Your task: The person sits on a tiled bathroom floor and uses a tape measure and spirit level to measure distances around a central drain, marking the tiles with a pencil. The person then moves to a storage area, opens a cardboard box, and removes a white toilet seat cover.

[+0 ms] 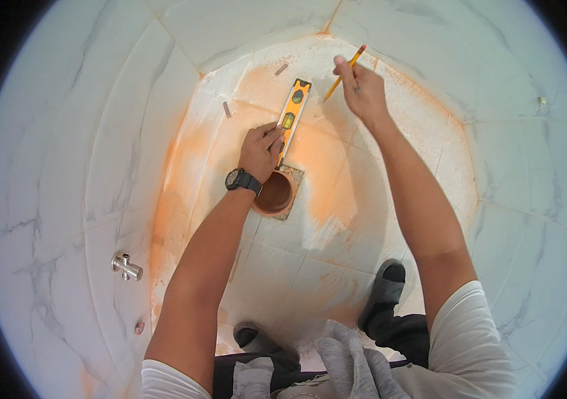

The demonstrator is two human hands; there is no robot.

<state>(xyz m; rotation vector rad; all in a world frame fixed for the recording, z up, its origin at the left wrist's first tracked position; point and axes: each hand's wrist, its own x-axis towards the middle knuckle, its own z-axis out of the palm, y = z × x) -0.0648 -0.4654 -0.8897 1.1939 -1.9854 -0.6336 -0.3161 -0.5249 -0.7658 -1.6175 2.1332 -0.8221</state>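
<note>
Spirit level: the yellow-and-silver spirit level (pixel 295 110) lies on the floor beneath the left hand (pixel 260 151), reaching beyond its fingers; its long axis runs away from the person, leaning slightly right.
Nearer hand: the left touches the level; the right hand (pixel 365 93) is apart, to the right of the level's far half.
Left fingers: bent over the level's near half; whether they clamp or only press cannot be told.
Right fingers: pinching a yellow pencil (pixel 331 92), its point slanting down and left toward the level's right edge, near but apart; whether it meets the floor cannot be told.
Drain pipe: the round reddish-brown drain pipe (pixel 274 212) opens just nearer the person than the left hand, by the level's near end.
Floor: pale floor tiles (pixel 283 266) under both hands, smeared with orange dust; two small strips (pixel 281 69) (pixel 226 109) lie beyond and left of the left hand.
Room: grey-veined wall tiles (pixel 44 166) surround the hands; a metal valve (pixel 126 266) juts out left of the left forearm.
</note>
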